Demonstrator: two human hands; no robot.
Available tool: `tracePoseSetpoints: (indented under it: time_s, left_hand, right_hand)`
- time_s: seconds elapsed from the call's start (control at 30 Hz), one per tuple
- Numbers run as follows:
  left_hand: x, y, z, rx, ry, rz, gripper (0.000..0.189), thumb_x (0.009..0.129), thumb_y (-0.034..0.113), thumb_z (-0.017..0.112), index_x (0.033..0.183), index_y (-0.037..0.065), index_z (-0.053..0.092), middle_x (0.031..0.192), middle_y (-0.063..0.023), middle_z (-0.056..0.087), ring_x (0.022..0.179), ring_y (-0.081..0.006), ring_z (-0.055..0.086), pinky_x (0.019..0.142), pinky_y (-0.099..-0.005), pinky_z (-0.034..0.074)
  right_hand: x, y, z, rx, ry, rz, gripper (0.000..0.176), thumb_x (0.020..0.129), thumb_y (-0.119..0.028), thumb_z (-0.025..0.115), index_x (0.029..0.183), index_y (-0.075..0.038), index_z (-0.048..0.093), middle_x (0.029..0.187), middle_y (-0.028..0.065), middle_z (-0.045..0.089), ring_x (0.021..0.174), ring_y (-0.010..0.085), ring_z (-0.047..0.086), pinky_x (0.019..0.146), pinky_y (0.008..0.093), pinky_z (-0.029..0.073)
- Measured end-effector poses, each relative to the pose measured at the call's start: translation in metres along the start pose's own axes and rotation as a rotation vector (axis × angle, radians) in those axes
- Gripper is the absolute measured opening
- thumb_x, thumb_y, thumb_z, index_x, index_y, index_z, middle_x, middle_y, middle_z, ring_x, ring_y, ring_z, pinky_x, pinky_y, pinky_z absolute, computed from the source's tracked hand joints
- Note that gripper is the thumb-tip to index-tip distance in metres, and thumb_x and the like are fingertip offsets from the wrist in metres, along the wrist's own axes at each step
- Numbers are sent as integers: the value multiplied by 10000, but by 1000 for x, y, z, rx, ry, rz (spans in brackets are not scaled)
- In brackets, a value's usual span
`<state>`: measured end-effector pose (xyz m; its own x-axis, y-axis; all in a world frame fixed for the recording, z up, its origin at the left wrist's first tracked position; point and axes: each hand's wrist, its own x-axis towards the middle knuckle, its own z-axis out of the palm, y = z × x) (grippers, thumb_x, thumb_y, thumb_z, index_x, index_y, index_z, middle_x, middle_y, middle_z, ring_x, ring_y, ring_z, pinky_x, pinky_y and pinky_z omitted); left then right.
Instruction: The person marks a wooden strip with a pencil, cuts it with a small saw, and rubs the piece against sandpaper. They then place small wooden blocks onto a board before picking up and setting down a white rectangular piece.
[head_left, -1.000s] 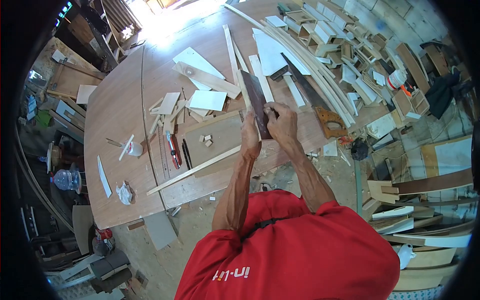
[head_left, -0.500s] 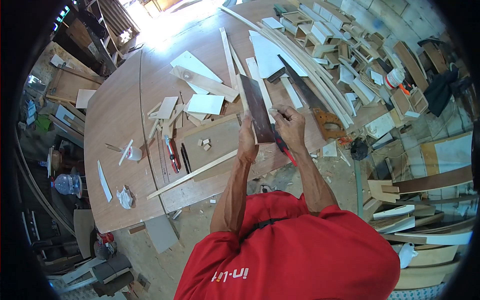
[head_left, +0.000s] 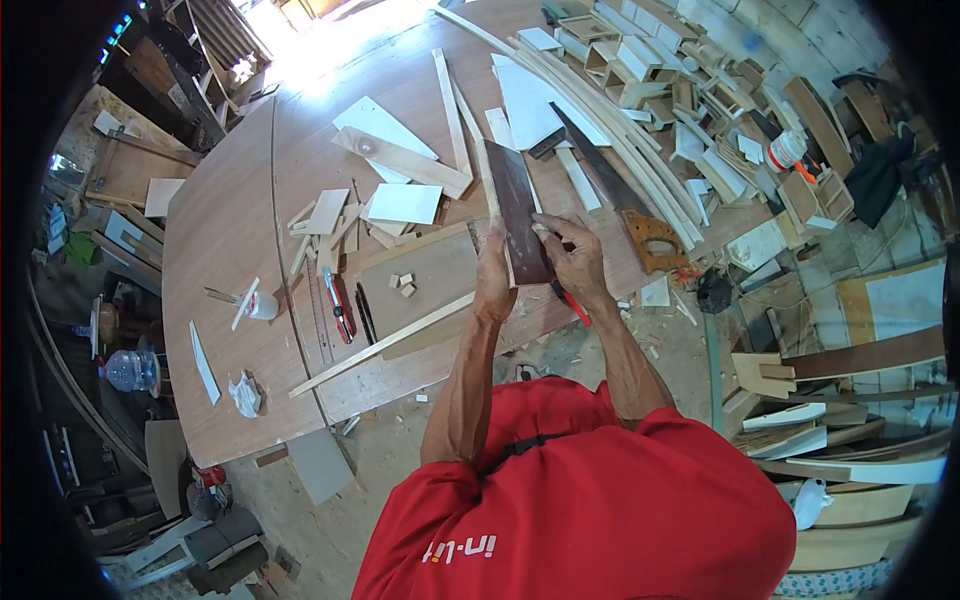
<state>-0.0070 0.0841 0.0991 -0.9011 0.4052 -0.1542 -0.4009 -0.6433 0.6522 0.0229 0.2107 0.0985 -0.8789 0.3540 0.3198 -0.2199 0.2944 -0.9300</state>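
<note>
My left hand (head_left: 495, 277) is wrapped around the near left side of a dark brown wooden panel (head_left: 517, 212) with a pale wood edge, holding it tilted above the table. At the panel's right edge, my right hand (head_left: 572, 252) has its thumb and fingers pinched together, touching or very near the dark face. Whatever is in that pinch is too small to make out. Below the right hand, a red handle (head_left: 573, 304) shows in part. A handsaw (head_left: 652, 240) with a wooden grip lies to the right.
On the worktable (head_left: 225, 300) are a red and blue utility knife (head_left: 340, 308), small wood blocks (head_left: 403, 285), a long wood strip (head_left: 385, 343), white boards (head_left: 404, 203) and a white cup (head_left: 262, 305). Small wooden boxes (head_left: 640, 60) crowd the back right.
My right hand has shifted slightly left and down, its fingertips now closer over the panel's face. The panel stays in my left hand. The whole view has moved a little.
</note>
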Motion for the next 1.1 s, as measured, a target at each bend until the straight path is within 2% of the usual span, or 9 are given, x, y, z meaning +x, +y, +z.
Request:
tracePoseSetpoints:
  time_s: [0.07,0.17,0.4,0.47,0.5,0.7,0.93,1.0,1.1]
  left_hand:
    - [1,0,-2,15,-33,-20,503,985,469,396,1233,44,503,1082,-60,606,947,-155,606,851,-319,498]
    - [-2,1,1,18,2,-36,511,978,468,418,1244,39,496,1088,-68,604,957,-167,605,858,-327,495]
    - [1,-9,-9,12,17,-18,507,973,455,440,1251,35,490,1123,-80,596,982,-179,604,863,-333,495]
    - [4,-17,-23,64,28,-11,515,967,463,449,1254,38,489,1120,-82,602,984,-183,606,872,-341,493]
    - [6,-18,-22,77,16,18,528,959,478,453,1255,42,492,1105,-78,612,978,-186,610,867,-343,496]
    - [9,-20,-19,95,51,-50,536,965,495,417,1248,48,500,1104,-64,618,971,-188,612,869,-339,492]
    - [16,-34,-30,201,70,6,500,982,459,397,1243,43,494,1111,-67,604,977,-175,600,863,-316,487]
    - [14,-34,-32,242,74,36,495,987,450,392,1243,38,492,1101,-68,603,972,-173,597,859,-311,485]
    - [13,-22,-17,245,101,-27,481,997,425,376,1247,31,488,1076,-71,602,954,-176,594,847,-317,485]
  right_hand:
    - [-1,2,0,40,25,110,141,840,-73,667,973,-26,680,833,33,648,698,120,571,657,269,463]
    - [-1,5,1,110,67,197,104,838,-67,670,928,-15,672,838,44,660,730,120,590,679,263,472]
    - [-6,2,6,91,87,136,89,819,-59,686,886,-7,662,843,58,680,733,116,618,668,269,491]
    - [-5,5,8,-35,109,72,122,798,-67,701,892,-1,658,811,87,686,712,137,641,642,282,499]
    - [-3,6,7,-93,97,25,137,787,-76,703,885,4,649,798,123,684,711,192,670,636,305,506]
    - [-9,2,16,-180,125,25,110,795,-78,664,847,-5,600,802,153,677,747,317,672,669,380,512]
    - [-8,-5,14,-252,111,45,116,797,-81,674,829,-3,594,760,151,666,728,303,674,656,375,514]
    - [0,-10,14,-346,120,162,138,791,-100,683,830,-1,595,758,153,667,732,314,673,657,384,514]
    - [-9,-10,14,-270,120,88,151,787,-110,687,830,2,595,752,158,665,733,324,670,652,387,512]
